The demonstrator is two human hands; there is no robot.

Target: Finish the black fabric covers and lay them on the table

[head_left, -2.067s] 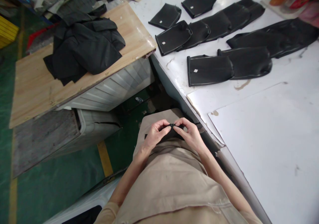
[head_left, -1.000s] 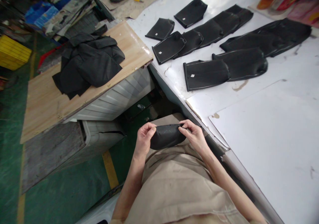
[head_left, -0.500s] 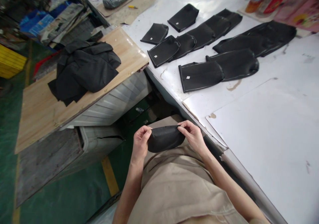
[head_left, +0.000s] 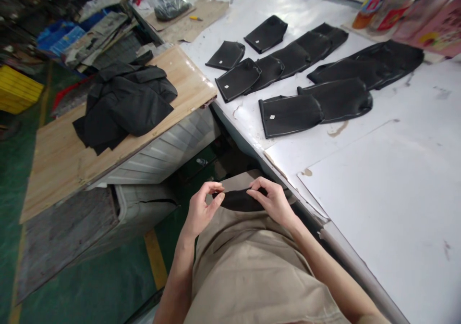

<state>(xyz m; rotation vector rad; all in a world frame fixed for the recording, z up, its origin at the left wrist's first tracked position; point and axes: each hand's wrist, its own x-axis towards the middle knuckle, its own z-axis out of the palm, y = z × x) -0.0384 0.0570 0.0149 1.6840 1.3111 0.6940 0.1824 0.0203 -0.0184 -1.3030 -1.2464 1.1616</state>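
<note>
Low in front of my lap is a black leather-like piece [head_left: 239, 202], seen as a narrow curved band with its upper edge toward my fingers. My left hand [head_left: 203, 207] pinches its left end between thumb and fingertips. Near the other end my right hand [head_left: 272, 200] has thumb and forefinger closed on the top edge. Similar flat black pieces [head_left: 291, 115] lie in overlapping rows on the white table [head_left: 382, 180], some bearing a small white mark.
Left of me, a pile of black fabric [head_left: 126, 103] rests on a wooden board [head_left: 54, 170]. Jars [head_left: 396, 11] and a pink box [head_left: 442, 31] stand at the table's far right. Beyond are a plastic bag [head_left: 167, 2] and a yellow crate [head_left: 18, 88].
The black piece shows less of its face, now a narrower strip. My right hand has shifted left along its edge, so my hands are closer together. The view has tilted slightly.
</note>
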